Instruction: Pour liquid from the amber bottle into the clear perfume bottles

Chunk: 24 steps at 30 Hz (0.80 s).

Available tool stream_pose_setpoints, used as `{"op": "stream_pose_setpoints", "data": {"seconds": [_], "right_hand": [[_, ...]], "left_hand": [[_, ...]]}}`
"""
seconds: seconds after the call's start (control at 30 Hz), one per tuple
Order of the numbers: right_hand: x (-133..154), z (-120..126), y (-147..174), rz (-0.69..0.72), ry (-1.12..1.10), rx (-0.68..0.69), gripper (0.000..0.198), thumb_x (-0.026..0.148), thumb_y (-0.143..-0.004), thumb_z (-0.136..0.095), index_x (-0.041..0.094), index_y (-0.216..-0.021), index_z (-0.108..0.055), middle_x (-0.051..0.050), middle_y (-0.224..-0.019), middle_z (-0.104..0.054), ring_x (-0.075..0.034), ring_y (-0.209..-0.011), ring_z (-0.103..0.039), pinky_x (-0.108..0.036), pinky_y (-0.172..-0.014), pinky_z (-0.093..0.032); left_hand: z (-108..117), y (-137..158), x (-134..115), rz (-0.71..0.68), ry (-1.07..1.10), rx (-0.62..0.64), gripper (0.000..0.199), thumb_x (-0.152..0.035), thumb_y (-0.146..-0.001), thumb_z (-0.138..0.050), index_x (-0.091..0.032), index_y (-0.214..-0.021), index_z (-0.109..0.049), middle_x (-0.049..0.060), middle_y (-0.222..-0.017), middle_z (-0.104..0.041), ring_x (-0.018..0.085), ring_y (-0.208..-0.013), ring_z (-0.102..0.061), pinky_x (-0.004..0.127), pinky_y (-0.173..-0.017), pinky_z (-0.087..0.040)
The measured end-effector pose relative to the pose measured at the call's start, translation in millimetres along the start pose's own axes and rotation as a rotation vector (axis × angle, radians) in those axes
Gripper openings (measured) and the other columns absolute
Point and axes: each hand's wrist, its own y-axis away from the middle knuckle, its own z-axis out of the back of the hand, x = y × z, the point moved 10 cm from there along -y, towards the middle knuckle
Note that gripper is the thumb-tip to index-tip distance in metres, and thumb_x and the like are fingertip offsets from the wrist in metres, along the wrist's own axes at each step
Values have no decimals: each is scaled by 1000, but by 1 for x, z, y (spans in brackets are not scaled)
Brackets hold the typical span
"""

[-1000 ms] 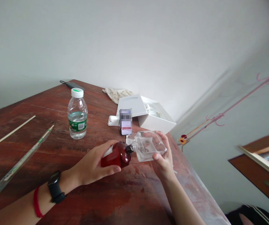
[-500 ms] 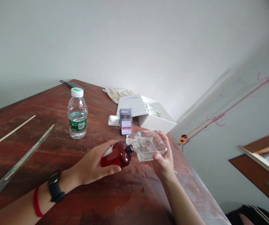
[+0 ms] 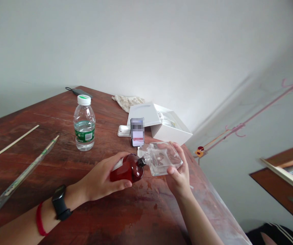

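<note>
My left hand (image 3: 103, 180) is closed around a bottle of dark red liquid (image 3: 126, 169), which lies tilted on its side with its neck to the right. My right hand (image 3: 178, 173) grips a clear square glass bottle (image 3: 163, 160) by its base, its mouth turned left. The two bottle mouths meet at the black neck (image 3: 141, 162) of the red bottle. The clear bottle looks mostly empty. Drops of liquid (image 3: 149, 185) are on the table below.
A water bottle with a green label (image 3: 84, 131) stands upright to the left, near a bare stick (image 3: 11, 145) and wrapped chopsticks (image 3: 21, 177). Behind the hands are a phone (image 3: 137, 137), an open white box (image 3: 172, 132) and a cloth (image 3: 127, 103). The wooden table (image 3: 105, 221) ends at the right.
Both hands and both bottles keep nearly the same position. A small round patch now shows inside the clear bottle.
</note>
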Motion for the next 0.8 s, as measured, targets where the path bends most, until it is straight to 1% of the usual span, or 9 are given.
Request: {"op": "stream_pose_setpoints", "data": {"seconds": [0.17,0.33,0.5,0.67,0.8], "right_hand": [[2,1,0,12,6,-18,76,50,-72,-94,33,-137,-60,-10,-126,-74,-34,-115,-72,-46,-86,-62],[3,-2,0,21,-9,-1,74,48,-73,-94,33,-137,-61,-9,-127,-75,-31,-113,-72,-43,-86,-61],[2,2,1,19,23,-20,77,51,-73,-93,32,-139,-59,-10,-128,-74,-33,-116,-71,-45,-89,-60],[1,2,1,8,21,-12,78,50,-72,-94,33,-140,-58,-10,-129,-74,-33,-116,-72,-44,-86,-61],[1,1,1,13,7,-14,78,50,-73,-93,32,-140,-58,-10,-130,-74,-33,-117,-71,-46,-90,-61]], "left_hand": [[-1,-1,2,6,-5,3,71,-58,-93,-76,-25,-149,-47,10,-143,-67,32,-126,-67,39,-107,-53],[0,-1,0,5,-13,-5,73,-60,-92,-75,-23,-149,-48,11,-142,-68,33,-126,-67,42,-108,-52],[0,-1,0,19,-9,3,72,-62,-91,-74,-23,-147,-50,12,-142,-68,34,-126,-67,42,-107,-54],[0,0,2,26,-21,-4,74,-63,-90,-74,-23,-147,-50,12,-142,-68,34,-126,-68,42,-106,-54],[0,0,4,27,-31,-5,75,-64,-90,-74,-22,-148,-49,13,-142,-68,34,-126,-67,43,-107,-54]]}}
